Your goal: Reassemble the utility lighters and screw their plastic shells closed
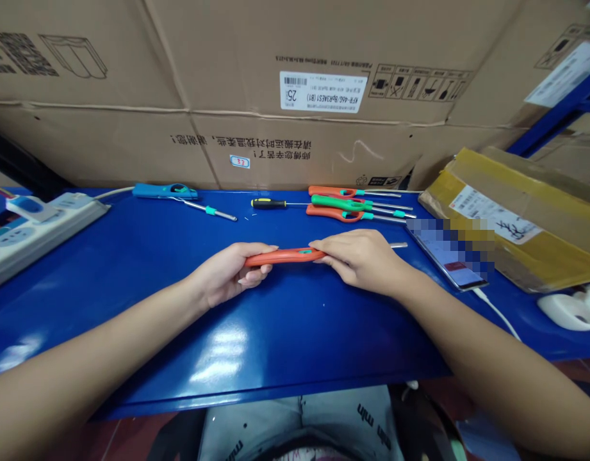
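Both hands hold one orange long-necked lighter (pixel 286 257) level above the blue table. My left hand (pixel 234 272) is closed around its handle end. The fingers of my right hand (pixel 359 257) grip its other end near the teal trigger, and the metal tip pokes out beyond that hand. Behind my hands lies a black and yellow screwdriver (pixel 270 203). To its right are a green lighter (pixel 341 203) and two orange lighters (pixel 329 211), close together. At the left is a blue lighter handle (pixel 163 191), with a loose metal tube with a teal collar (pixel 211 210) in front.
A white power strip (pixel 45 230) lies at the left. On the right are a phone (pixel 448 256) on a white cable, a taped cardboard box (pixel 520 211) and a white earphone case (pixel 571 308). A large carton (pixel 237 57) stands along the back of the blue table (pixel 275 346).
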{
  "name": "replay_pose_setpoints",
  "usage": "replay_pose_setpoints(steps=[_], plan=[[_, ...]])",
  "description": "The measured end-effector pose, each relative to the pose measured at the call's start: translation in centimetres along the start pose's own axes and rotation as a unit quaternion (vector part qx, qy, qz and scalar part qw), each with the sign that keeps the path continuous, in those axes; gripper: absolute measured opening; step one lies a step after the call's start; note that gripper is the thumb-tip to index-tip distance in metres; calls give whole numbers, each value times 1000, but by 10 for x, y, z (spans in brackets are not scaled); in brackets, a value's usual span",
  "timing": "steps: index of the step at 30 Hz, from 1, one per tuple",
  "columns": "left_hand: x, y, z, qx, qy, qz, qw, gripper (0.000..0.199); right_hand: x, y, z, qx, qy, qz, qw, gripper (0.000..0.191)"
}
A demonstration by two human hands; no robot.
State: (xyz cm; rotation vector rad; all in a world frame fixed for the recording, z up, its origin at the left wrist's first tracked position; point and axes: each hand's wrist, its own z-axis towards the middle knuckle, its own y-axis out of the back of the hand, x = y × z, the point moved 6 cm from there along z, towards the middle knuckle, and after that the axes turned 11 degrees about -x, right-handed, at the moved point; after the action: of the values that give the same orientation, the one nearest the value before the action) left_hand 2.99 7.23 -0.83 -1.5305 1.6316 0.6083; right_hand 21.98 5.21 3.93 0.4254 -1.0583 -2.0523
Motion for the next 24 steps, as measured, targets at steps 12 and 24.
replay_pose_setpoints(steps=[12,24], plan=[[-33,-3,-29,-109,-550,313,766,29,-15,12,1,11,-39,-25,999,31],[-25,-16,-49,-15,-659,407,632,26,15,2,5,32,9,65,997,33]])
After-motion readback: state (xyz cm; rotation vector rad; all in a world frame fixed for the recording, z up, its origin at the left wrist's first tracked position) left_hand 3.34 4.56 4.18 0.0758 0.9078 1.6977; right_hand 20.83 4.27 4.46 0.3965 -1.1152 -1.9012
